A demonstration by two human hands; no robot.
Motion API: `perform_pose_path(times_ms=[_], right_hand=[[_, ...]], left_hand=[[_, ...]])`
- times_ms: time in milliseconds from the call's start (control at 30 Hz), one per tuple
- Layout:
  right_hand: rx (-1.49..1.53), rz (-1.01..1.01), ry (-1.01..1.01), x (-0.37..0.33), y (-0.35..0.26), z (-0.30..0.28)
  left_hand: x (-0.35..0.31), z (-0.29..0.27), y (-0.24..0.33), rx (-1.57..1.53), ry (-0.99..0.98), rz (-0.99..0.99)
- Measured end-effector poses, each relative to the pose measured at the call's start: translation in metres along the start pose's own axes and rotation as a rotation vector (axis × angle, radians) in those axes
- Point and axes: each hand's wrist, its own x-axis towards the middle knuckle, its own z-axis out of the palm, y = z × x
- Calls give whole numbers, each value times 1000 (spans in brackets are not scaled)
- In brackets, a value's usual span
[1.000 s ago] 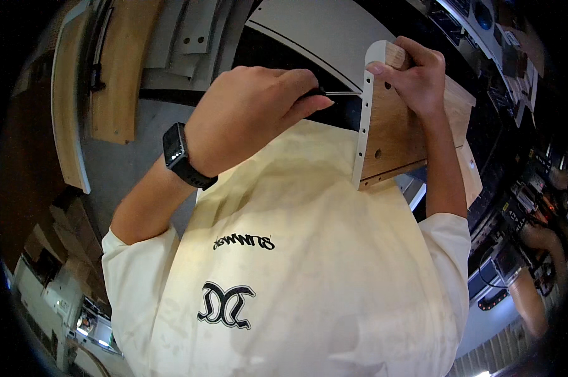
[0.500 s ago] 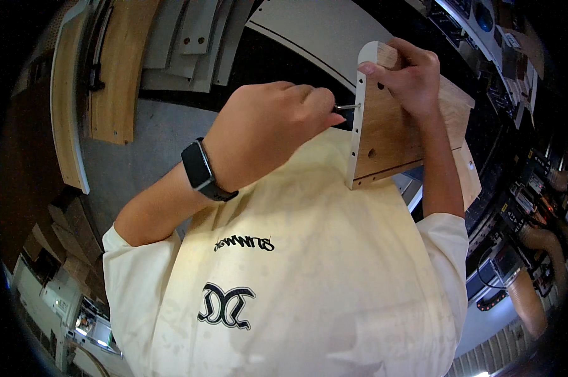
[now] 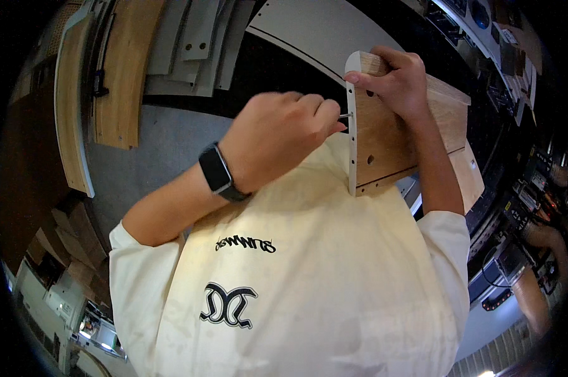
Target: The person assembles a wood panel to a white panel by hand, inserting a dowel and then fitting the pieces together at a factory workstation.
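My left hand (image 3: pixel 277 141), with a dark watch on the wrist, is closed around a thin metal rod (image 3: pixel 345 115). Only a short length of the rod shows, and the fingers cover the rest of it. The rod's far end meets a hole in the white edge of a wood-grain board (image 3: pixel 387 141), which has a row of small holes along that edge and a larger one in its face. My right hand (image 3: pixel 397 81) grips the board's rounded upper corner, thumb on the edge. The board stands tilted in front of my chest, its lower corner against my pale shirt.
Long wood-grain boards (image 3: pixel 117 75) and several grey panels (image 3: pixel 199 53) lie at the upper left. Ahead is a long white panel (image 3: pixel 315 38). Another wood-grain board (image 3: pixel 467 176) sits behind the held one. At right are machinery and a brown hose (image 3: pixel 528 301); timber blocks (image 3: pixel 76 239) lie at left.
The board and my right hand have shifted slightly left and down. My left hand has moved a little right, closer to the edge, and less of the rod shows.
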Motion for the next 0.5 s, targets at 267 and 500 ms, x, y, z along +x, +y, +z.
perform_pose_path(times_ms=[267, 500], right_hand=[[-72, -104, 6, 5, 8, -5], [-55, -51, 11, 10, 14, -3]], left_hand=[[-8, 29, -12, -207, -33, -190], [-6, -43, -60, -82, 170, -341]])
